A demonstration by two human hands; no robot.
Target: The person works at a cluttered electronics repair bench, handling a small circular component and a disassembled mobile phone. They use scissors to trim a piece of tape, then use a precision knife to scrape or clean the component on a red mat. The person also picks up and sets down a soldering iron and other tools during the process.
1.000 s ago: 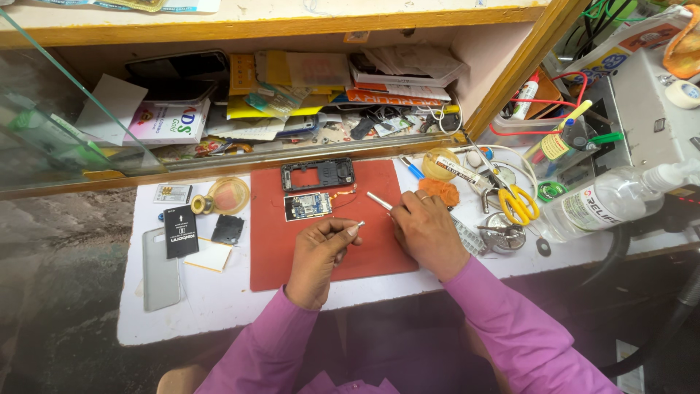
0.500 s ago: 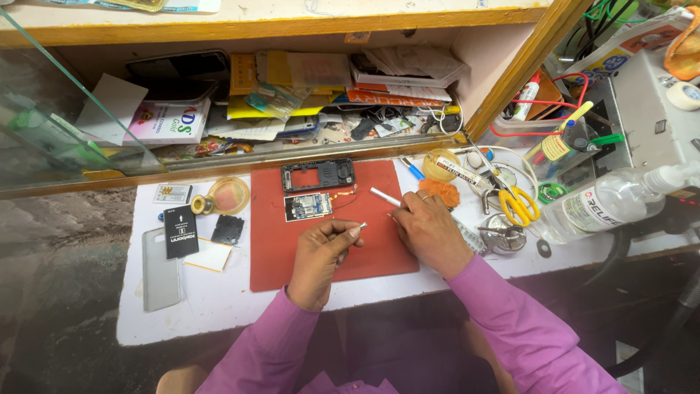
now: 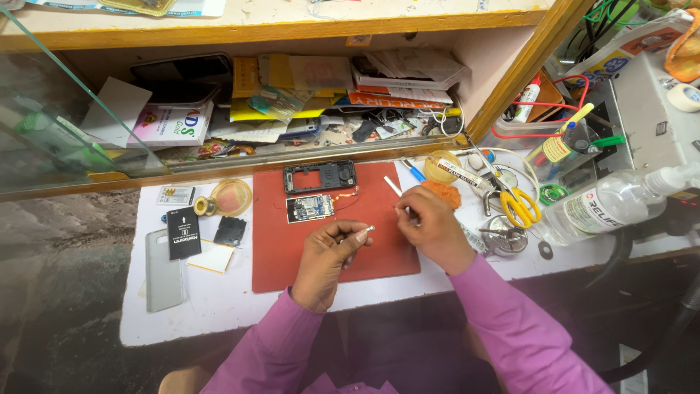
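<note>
My left hand (image 3: 328, 257) rests over a red work mat (image 3: 332, 219) and pinches a tiny metal part (image 3: 369, 230) between thumb and fingertip. My right hand (image 3: 432, 225) sits at the mat's right edge, closed around a thin white stick-like tool (image 3: 394, 187) that points up and left. Just beyond the hands lie a small circuit board (image 3: 310, 208) and a black phone frame (image 3: 319, 176) on the mat. Both sleeves are pink-purple.
Left of the mat lie a black battery (image 3: 183, 233), a grey phone cover (image 3: 163, 271), a small black chip (image 3: 230, 230) and a round solder tin (image 3: 232, 196). Yellow-handled scissors (image 3: 519, 206), a clear bottle (image 3: 605, 208) and tool pots stand right. A cluttered shelf (image 3: 292, 87) runs behind.
My left hand has lifted the small part slightly and turned it toward the right hand. My right hand has shifted a little with the white tool.
</note>
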